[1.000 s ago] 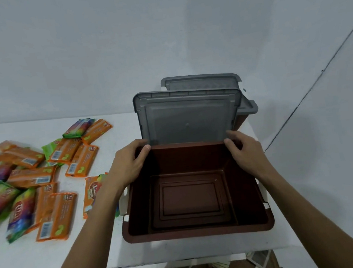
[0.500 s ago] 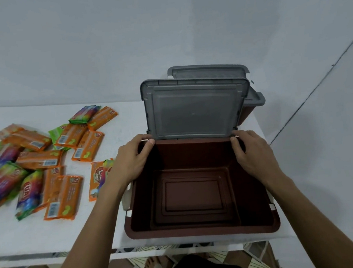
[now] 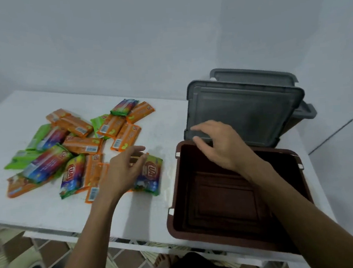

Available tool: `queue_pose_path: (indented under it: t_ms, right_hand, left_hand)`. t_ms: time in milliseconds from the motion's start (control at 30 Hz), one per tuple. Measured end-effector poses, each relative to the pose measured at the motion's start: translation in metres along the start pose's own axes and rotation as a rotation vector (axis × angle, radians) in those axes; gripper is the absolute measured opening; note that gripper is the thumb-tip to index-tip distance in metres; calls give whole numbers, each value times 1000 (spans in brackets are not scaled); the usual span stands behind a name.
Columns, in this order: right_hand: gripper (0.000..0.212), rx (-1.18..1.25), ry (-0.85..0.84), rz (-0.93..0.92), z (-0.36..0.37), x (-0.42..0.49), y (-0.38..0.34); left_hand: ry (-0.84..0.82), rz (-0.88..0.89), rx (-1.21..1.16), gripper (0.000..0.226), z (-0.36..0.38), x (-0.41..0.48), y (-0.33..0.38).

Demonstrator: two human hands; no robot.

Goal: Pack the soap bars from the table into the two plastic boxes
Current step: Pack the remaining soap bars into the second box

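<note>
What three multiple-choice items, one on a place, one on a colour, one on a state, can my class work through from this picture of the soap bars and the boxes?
1. Where are the soap bars?
A) inside the brown box
B) on the table, left of that box
C) on the floor

2. What colour is that box's raised lid?
A) grey
B) red
C) white

3. The brown box is:
A) open and empty
B) open and half full
C) closed

1 B: the bars lie spread on the white tabletop.
2 A: the lid standing behind the opening is grey.
3 A: its bare floor shows, no bars inside.
</note>
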State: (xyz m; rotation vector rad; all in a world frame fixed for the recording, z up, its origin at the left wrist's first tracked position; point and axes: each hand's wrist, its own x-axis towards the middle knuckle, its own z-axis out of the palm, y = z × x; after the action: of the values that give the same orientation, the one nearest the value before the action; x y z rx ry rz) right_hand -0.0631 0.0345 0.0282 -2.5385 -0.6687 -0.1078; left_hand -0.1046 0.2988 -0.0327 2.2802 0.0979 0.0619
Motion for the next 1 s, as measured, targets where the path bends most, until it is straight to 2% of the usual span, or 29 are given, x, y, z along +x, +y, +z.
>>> queue_pose_path:
  t_ms: [100, 200, 333, 533, 667, 1000]
  right_hand:
    - [37, -10, -147, -57, 17, 31, -25]
    - [44, -103, -340, -83, 34, 58, -46]
    - [50, -215, -520, -117, 60, 83, -67]
    - [67, -278, -746, -33, 93, 107, -80]
    - [72, -324, -830, -21, 108, 116, -81]
    - [56, -355, -879, -35, 114, 122, -82]
  left_hand:
    - [-20, -8, 93, 31, -14, 1, -29]
    - [-109, -2, 249, 41, -24, 9, -49]
    - [-209, 2, 345, 52, -35, 17, -61]
    - [-338, 124, 500, 67, -41, 36, -69]
    - [-445, 168, 579, 84, -38, 47, -76]
    - [-601, 133, 657, 97, -35, 69, -77]
